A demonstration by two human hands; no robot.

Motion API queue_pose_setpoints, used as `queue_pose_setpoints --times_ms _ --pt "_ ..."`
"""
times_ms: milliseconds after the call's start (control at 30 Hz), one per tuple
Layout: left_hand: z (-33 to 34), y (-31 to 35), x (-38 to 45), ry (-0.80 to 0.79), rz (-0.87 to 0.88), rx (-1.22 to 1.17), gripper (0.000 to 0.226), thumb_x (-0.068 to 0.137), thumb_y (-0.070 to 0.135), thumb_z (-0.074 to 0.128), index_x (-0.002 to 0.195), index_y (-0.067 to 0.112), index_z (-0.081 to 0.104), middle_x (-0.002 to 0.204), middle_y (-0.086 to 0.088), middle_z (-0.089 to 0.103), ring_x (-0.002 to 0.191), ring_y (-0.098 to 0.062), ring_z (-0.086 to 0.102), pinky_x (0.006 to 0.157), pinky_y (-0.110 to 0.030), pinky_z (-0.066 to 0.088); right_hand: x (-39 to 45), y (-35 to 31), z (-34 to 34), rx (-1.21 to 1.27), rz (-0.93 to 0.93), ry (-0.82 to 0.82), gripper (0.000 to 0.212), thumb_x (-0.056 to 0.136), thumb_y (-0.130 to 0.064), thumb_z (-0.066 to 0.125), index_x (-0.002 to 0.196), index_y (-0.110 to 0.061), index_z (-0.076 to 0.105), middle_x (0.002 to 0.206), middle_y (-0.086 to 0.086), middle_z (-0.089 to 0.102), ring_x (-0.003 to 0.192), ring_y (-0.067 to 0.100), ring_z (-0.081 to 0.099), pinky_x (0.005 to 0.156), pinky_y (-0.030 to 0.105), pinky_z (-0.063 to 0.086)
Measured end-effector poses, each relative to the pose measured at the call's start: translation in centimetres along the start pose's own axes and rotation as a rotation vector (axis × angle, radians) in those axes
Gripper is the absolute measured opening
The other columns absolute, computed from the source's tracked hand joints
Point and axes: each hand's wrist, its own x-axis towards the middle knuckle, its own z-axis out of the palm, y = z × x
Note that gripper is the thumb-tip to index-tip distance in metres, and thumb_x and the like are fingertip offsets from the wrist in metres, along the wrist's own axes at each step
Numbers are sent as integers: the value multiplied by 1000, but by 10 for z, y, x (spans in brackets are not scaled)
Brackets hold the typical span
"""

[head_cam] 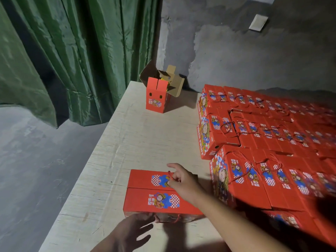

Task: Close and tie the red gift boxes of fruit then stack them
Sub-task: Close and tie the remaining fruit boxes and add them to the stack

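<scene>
So we've got the big pale table (pixel 138 142) with a whole stack of finished boxes (pixel 263 142) piled along the right, cords already tied. Way at the back there's one open box (pixel 157 95), flaps up, waiting its turn. The box in hand (pixel 156 193) sits closed right at the near edge. Our right hand (pixel 181 180) pinches the red cord (pixel 170 176) on the lid, and our left hand (pixel 134 231) hovers loose, fingers spread, holding nothing. Tip: we'd press that left hand on the lid so the flaps stay flush while we pull the cord snug.
</scene>
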Motion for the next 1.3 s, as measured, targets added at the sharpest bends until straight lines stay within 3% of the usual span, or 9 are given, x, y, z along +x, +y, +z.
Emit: queue_pose_setpoints --times_ms 167,333,467,567,667,800,933,1033,1300 --pt "-2 -5 -10 -6 67 -31 27 65 15 64 92 17 64 109 -9 76 110 -22 72 93 -39 43 -53 6 16 -13 -120 -55 57 84 -35 56 136 -59 47 77 -14 55 70 1 52 73 12 43" --pt "1 4 -41 -39 203 4 12 72 27 67 78 18 64 92 -11 70 90 -23 71 89 -41 40 -94 1 27 -229 -139 -93 63 85 -50 65 141 -62 40 105 -20 62 92 1 60 84 23 53" --pt "17 17 -76 -206 445 13 17 86 26 64 98 17 59 125 -21 69 114 -28 67 95 -44 42 -106 -13 32 -299 -158 -97 94 66 -73 77 146 -64 27 142 -34 45 128 -16 41 105 11 33" --pt "38 32 -101 -309 668 150 31 85 33 67 106 10 64 132 -19 65 128 -28 60 101 -51 40 -101 -30 43 -280 -204 32 85 78 -54 77 145 -63 26 120 -28 60 111 -15 51 94 6 37" --pt "54 43 -112 -242 767 246 41 84 36 69 109 4 65 127 -15 68 126 -25 61 102 -50 43 -84 -45 39 24 -159 218 58 90 -15 64 125 -60 52 95 -13 71 81 3 63 76 28 53" --pt "60 44 -114 -166 823 387 25 92 31 67 107 11 67 124 -4 69 121 -22 62 96 -43 47 -62 -73 12 239 -83 267 45 78 -14 51 115 -40 58 56 2 55 51 17 38 51 32 31" --pt "55 37 -110 -78 805 434 21 93 30 67 99 10 69 109 -9 72 105 -25 67 83 -38 53 -51 -91 -4 256 -39 272 37 77 -14 50 105 -36 61 57 6 46 53 20 39 51 32 37" --pt "39 26 -104 -86 538 573 26 102 27 58 92 10 74 98 -11 77 88 -26 71 68 -34 52 -48 -93 -14 350 18 294 39 76 -12 49 101 -37 65 65 4 49 53 19 46 56 37 51" --pt "32 10 -73 21 295 512 60 84 57 76 131 24 60 125 0 68 108 -20 70 79 -45 63 -55 -98 -20 368 49 305 35 80 -12 55 101 -36 70 69 -2 58 60 14 46 57 30 39"
